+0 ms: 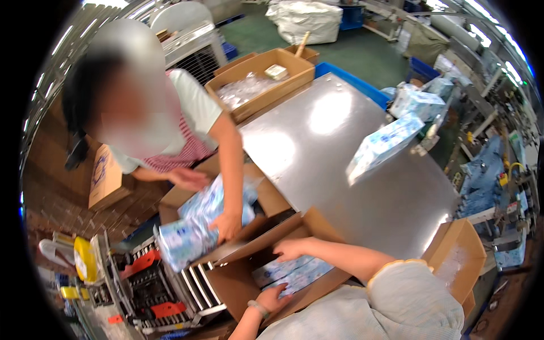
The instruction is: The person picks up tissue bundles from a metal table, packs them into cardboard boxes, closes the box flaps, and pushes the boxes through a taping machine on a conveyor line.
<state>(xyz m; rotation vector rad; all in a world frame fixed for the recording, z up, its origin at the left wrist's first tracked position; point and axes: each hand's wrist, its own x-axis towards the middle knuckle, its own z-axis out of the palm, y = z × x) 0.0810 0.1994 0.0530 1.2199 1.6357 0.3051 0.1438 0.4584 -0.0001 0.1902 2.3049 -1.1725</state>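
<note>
From here I get a blue-white pack (386, 144) blurred over the right edge of the worktop (326, 164), packs (303, 272) in the carton (231, 286) partly hidden under the left hand (273, 298), left forearm (247, 327) cut by the view's bottom.

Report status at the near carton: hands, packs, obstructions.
Left hand open at the blue-and-white packs; right hand over them, grip unclear. Packs lying inside the open carton. Co-worker's hand at the adjoining carton, outside this one.
</note>
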